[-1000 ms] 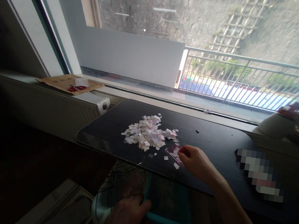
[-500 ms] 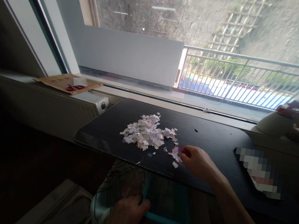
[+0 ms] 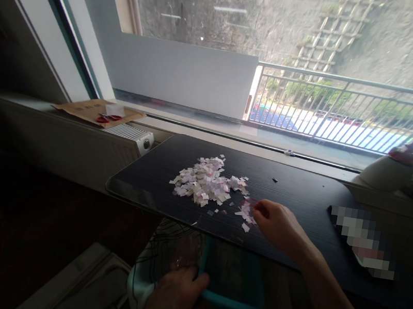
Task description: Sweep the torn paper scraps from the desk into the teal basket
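Observation:
My left hand [image 3: 178,296] is closed around the near left rim of a teal plastic bin [image 3: 233,303], held below the table's front edge. The bin's inside is dark, and I cannot make out its contents. At the front of the black table [image 3: 295,189], my right hand [image 3: 277,223] rests with its fingers curled together over a small cluster of pinkish paper scraps [image 3: 246,212]. What lies between its fingertips is hidden. Left of it spreads a larger heap of cut white and pink paper scraps [image 3: 204,180], with a few loose bits around.
A phone-like slab with a blurred screen [image 3: 361,241] lies at the table's right. On the sill at left, red-handled scissors [image 3: 108,118] lie on a brown paper envelope [image 3: 76,109]. A white radiator [image 3: 131,137] borders the table's left. A white rounded container [image 3: 382,169] stands far right.
The whole view has shifted slightly to the right. My right hand stays at the pinkish scraps with its fingers a little altered; my left hand keeps its hold on the bin.

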Demonstrator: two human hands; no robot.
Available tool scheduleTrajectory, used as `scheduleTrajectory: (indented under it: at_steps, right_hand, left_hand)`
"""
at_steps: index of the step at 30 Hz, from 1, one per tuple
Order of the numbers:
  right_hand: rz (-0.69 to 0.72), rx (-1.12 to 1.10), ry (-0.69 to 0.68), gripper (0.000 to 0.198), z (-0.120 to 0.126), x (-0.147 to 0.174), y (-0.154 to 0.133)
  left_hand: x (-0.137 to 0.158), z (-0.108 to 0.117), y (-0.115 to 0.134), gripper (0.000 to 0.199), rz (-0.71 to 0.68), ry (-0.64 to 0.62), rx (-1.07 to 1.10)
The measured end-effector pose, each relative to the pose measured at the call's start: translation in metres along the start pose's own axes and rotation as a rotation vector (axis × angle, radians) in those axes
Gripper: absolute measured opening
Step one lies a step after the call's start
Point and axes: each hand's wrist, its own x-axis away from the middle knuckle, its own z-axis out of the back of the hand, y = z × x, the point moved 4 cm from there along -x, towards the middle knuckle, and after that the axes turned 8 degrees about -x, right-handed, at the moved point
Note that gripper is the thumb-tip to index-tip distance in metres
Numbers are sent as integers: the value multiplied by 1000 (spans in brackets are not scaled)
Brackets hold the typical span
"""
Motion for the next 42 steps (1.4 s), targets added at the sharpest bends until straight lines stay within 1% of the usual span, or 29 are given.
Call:
scheduleTrajectory:
  at_steps: [2,4,7,11,15,20,24,28,31,36,39,41,42]
  right_hand:
    - [-52,76,52,22,8,3,9]
    - [-74,109,54,21,10,4,13]
    - [-40,86,26,21,4,0,9]
    - [6,45,11,24,-3,-8,-1]
    - [-5,42,6,25,-3,-12,-2]
    - [-11,62,-15,24,0,-10,-3]
    - [42,60,-11,25,-3,-10,-13]
    - [78,53,-33,22,-10,-12,-22]
    - [105,42,-57,22,-12,-10,-24]
    - [94,61,-26,22,-14,-3,-29]
    - [138,42,-59,22,-19,3,-34]
    - [145,32,-48,22,-17,6,-31]
    - [124,37,-26,22,-14,6,-26]
  left_hand:
    - [0,1,0,21,8,1,2]
    - [-1,2,1,19,4,-17,5]
    - [-2,3,2,17,-8,-34,5]
    - [-1,1,2,20,-12,-11,-6]
    - [-1,0,0,19,4,12,-5]
    - [-1,0,1,18,-9,-3,3]
    - [0,1,0,20,-1,20,5]
    - [0,1,0,18,-5,-3,16]
    - [0,0,-1,19,3,4,19]
    - [0,-1,0,20,4,5,8]
    - [0,-1,0,20,1,4,3]
    - [0,-1,0,20,4,9,4]
    - [0,-1,0,20,6,9,5]
